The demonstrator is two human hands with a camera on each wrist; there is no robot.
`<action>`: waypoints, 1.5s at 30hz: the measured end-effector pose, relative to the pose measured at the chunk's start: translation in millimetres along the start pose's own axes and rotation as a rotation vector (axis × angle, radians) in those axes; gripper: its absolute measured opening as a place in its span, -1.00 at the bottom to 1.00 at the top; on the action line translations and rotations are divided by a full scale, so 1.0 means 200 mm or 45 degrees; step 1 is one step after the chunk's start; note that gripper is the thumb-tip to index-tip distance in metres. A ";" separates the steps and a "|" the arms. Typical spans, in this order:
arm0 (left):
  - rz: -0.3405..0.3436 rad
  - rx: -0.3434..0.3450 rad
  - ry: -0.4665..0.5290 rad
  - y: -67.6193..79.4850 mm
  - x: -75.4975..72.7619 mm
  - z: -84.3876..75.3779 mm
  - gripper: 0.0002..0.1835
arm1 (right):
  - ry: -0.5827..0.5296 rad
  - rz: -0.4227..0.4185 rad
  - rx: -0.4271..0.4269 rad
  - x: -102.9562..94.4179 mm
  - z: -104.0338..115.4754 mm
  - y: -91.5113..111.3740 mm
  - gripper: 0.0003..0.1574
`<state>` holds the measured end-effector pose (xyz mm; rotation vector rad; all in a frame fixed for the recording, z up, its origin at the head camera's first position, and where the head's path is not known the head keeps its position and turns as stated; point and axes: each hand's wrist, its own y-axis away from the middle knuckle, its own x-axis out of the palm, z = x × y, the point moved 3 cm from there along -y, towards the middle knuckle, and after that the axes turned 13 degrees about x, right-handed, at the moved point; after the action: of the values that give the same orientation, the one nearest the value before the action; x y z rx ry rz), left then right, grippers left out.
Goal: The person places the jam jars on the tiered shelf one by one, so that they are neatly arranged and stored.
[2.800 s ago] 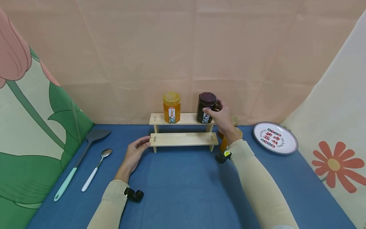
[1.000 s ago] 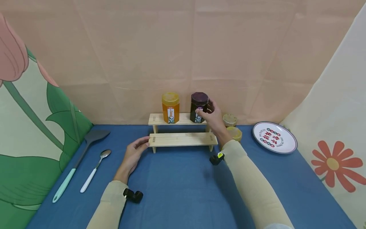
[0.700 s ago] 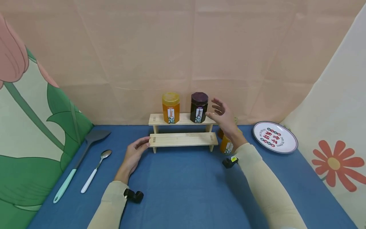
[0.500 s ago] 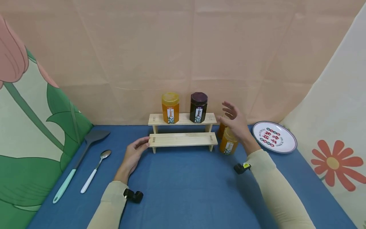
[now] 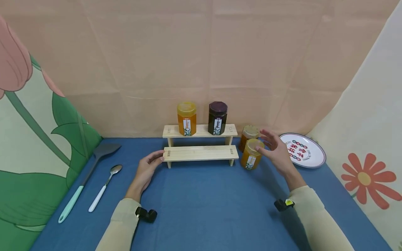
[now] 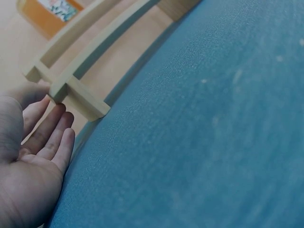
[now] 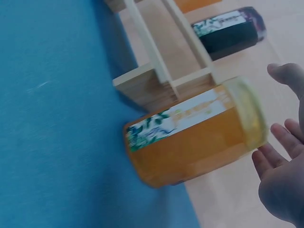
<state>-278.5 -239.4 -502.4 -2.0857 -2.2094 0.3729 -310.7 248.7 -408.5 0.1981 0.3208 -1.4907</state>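
Blue tablecloth (image 5: pixel 194 209), plain peach backdrop (image 5: pixel 150 62), floral cloth panels on both sides. Two-tier wooden rack (image 5: pixel 201 153) sits at the back, centre. Left hand (image 5: pixel 147 171) is at its left end, thumb and forefinger pinching the lower shelf's edge. Right hand (image 5: pixel 277 151) is at the front honey jar (image 5: pixel 251 157), fingers spread, nothing gripped; thumb right by the yellow lid, can't tell if touching. That jar stands upright on the cloth just right of the rack, label facing forward, with the rear amber jar (image 5: pixel 245 138) close behind it. Upper shelf: yellow-lidded honey jar (image 5: pixel 186 120) left, dark purple-lidded jar (image 5: pixel 217 118) to its right, both upright, apart. Printed plate (image 5: pixel 304 150) far right; spatula (image 5: pixel 80 190) and white-handled spoon (image 5: pixel 103 190) left.
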 end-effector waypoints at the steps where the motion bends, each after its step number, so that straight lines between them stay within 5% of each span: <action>1: -0.001 -0.002 0.003 0.00 0.00 0.00 -0.49 | -0.003 0.000 0.004 0.00 -0.02 0.00 -0.04; 17: -0.002 -0.002 0.012 0.00 0.00 0.00 -0.48 | 0.019 0.010 0.191 0.06 -0.22 0.02 0.09; 45: 0.001 0.008 0.005 0.00 -0.01 0.00 -0.49 | -0.031 0.012 0.237 0.11 -0.28 -0.01 0.08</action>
<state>-278.9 -240.6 -502.0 -2.0827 -2.2026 0.3745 -316.6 246.3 -467.2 0.3290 0.1608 -1.5129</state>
